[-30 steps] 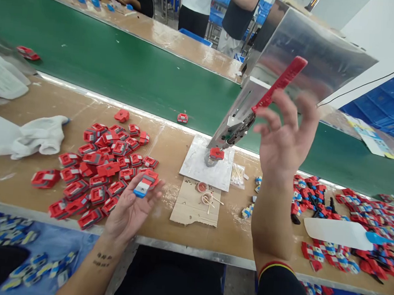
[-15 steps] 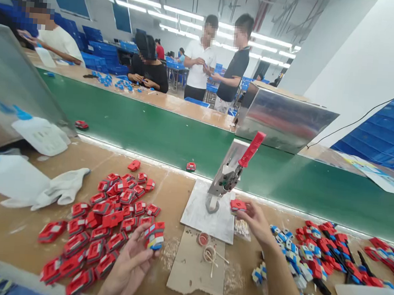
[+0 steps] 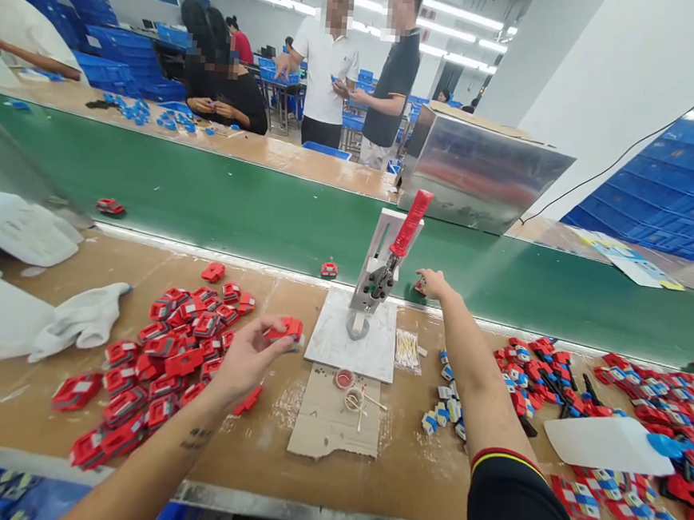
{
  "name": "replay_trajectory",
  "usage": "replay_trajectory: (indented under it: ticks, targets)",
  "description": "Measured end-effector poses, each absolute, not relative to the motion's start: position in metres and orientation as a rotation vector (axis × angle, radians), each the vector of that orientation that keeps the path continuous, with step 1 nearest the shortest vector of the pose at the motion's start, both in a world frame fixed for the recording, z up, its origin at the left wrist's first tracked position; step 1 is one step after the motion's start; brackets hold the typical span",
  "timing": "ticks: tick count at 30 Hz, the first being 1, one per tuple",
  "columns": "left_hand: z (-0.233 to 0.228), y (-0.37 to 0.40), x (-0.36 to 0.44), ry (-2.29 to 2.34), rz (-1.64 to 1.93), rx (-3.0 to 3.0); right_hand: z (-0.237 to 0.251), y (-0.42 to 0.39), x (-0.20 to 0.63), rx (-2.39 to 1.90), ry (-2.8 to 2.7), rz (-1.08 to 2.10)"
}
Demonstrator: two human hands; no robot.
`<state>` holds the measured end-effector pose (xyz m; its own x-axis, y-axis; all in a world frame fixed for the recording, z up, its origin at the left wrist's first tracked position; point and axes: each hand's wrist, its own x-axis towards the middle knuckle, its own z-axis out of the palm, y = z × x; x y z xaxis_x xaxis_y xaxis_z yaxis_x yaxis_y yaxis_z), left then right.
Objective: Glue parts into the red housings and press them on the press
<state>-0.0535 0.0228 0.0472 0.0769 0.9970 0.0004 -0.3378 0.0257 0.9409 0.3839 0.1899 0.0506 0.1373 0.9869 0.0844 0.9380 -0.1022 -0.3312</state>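
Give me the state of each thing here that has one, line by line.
Left hand: holding a red piece
Right hand: over the green belt, at another red piece; grip unclear
Red lever: pointing up, tilted
Tub of red stuff: open
White glove: crumpled
White bottle at right: lying down
Cardboard: near edge ragged

Red block (image 3: 286,329) aloft, second block (image 3: 420,287), seemingly red, at green belt (image 3: 254,213).

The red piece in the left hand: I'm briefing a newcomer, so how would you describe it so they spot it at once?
Find the long green belt, then the brown table on its near side. There, left of the red-handled clamp, the left hand holds the red piece. Unlike the heaped pieces farther left, this one is gripped.
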Motion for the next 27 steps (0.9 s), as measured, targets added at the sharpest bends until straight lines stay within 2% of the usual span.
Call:
replay_trajectory:
  ticks: [5,8,10,14,18,23,27]
  targets:
    - [0.044,0.075,-0.013,0.936,1.093,1.369,0.088,0.172,0.392,-2.012,-1.698,-0.031]
    - [0.037,0.100,0.015,0.898,0.975,1.484,0.132,0.159,0.373,-1.570,-1.571,-0.176]
    - [0.031,0.110,0.030,0.885,0.958,1.493,0.165,0.148,0.344,-1.124,-1.601,-0.182]
    - [0.019,0.116,0.047,0.862,0.914,1.532,0.209,0.127,0.271,-0.843,-1.791,-0.008]
    - [0.011,0.115,0.052,0.834,0.896,1.562,0.211,0.091,0.227,-0.721,-1.806,0.143]
    - [0.010,0.114,0.052,0.781,0.905,1.560,0.190,0.035,0.220,-0.518,-1.910,0.087]
    - [0.014,0.110,0.055,0.746,0.922,1.545,0.179,0.020,0.221,-0.486,-1.952,0.014]
